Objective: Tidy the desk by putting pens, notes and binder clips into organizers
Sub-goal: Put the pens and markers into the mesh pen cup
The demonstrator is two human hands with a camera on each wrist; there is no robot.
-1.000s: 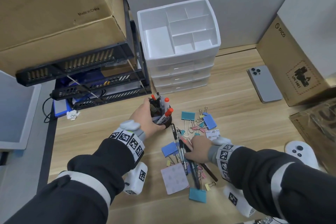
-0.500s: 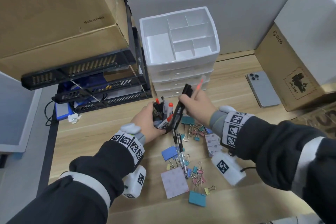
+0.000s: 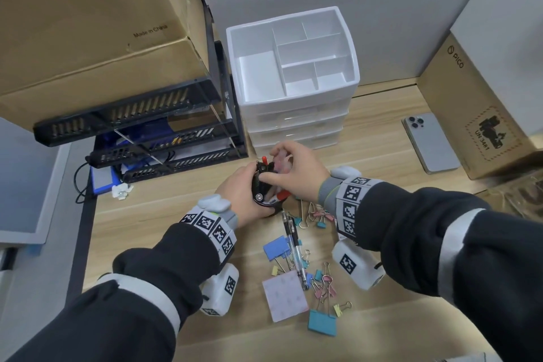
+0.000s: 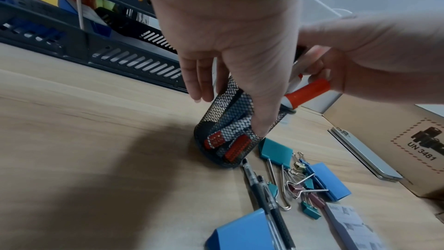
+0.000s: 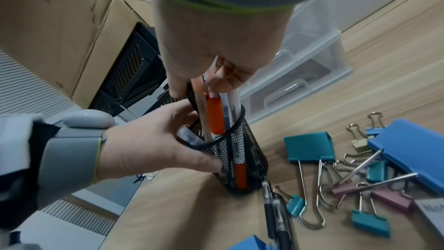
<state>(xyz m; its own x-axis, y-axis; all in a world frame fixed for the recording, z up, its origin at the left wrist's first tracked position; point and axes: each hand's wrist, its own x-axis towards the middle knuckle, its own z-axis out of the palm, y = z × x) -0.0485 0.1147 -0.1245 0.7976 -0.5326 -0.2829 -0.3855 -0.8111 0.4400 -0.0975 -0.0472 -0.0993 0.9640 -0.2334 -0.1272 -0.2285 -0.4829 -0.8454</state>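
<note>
A black mesh pen cup [image 3: 264, 200] stands on the wooden desk, and my left hand [image 3: 242, 189] grips its side [image 5: 240, 159]. My right hand [image 3: 295, 170] is right above the cup and pinches a bunch of pens [image 5: 215, 115], one with an orange cap [image 4: 307, 92]; their lower ends are inside the cup. Two black pens [image 3: 293, 244] lie on the desk just in front. Several coloured binder clips [image 3: 316, 219] and a pink note pad [image 3: 285, 295] lie around them. The white drawer organizer [image 3: 233, 38] stands behind, its top compartments bare.
A black tiered tray rack [image 3: 147, 132] under a large cardboard box [image 3: 88, 23] sits at the left. A phone [image 3: 429, 141] lies face down at the right beside another cardboard box [image 3: 476, 103]. A white note block [image 4: 348, 221] lies near the clips.
My right hand picked pens up from the desk, lifted them and brought them down into the cup. My left hand has kept hold of the cup.
</note>
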